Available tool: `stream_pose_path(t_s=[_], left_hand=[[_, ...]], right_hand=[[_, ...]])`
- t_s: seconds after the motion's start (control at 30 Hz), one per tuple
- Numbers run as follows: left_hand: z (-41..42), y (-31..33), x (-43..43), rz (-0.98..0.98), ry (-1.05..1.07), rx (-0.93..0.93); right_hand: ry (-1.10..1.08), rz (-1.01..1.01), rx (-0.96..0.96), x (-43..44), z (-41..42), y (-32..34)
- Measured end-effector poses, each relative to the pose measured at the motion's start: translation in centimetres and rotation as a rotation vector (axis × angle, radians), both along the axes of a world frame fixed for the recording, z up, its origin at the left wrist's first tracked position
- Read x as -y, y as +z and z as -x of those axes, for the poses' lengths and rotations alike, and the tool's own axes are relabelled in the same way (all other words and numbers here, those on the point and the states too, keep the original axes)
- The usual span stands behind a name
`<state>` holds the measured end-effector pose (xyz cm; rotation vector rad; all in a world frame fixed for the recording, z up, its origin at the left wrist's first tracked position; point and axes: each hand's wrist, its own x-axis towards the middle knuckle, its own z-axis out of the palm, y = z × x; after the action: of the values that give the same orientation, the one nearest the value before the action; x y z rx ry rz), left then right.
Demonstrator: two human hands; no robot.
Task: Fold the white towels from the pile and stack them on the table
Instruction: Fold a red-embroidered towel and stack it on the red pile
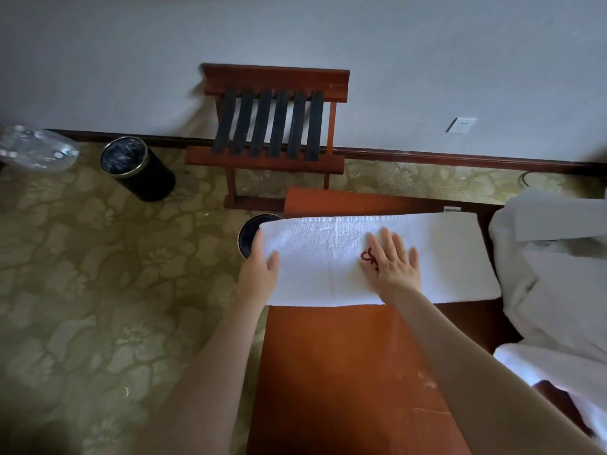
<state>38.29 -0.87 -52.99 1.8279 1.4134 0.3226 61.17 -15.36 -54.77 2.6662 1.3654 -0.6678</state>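
1. One white towel lies across the table under both hands. It is already folded into a long band, and its left end hangs past the table edge. By the look of it, the crosswise folds are still to do.
2. No finished stack shows on the table, so the task seems to be at an early stage.
3. To the right of the right hand, the pile of white linen waits, rumpled and unfolded.
4. The left hand holds the towel's left end, with the thumb laid on top and the fingers running along the edge.
5. The right hand lies flat on the middle of the towel, fingers straight and slightly spread. It presses down and grips nothing, and partly covers a red embroidered mark.
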Motion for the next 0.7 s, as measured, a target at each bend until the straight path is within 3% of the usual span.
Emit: stream_pose_path(t_s=[0.13, 0.43, 0.7], left_hand=[[1.8, 0.0, 4.5, -0.082, -0.047, -0.121], [2.4, 0.7, 6.7, 0.215, -0.147, -0.008], [4.4, 4.0, 5.7, -0.031, -0.156, -0.160]], right_hand=[[0.006, 0.045, -0.027, 2.9, 0.5, 0.7], [0.045, 0.085, -0.064, 3.7, 0.9, 2.7], [0.145, -0.005, -0.055, 4.5, 1.9, 3.8]])
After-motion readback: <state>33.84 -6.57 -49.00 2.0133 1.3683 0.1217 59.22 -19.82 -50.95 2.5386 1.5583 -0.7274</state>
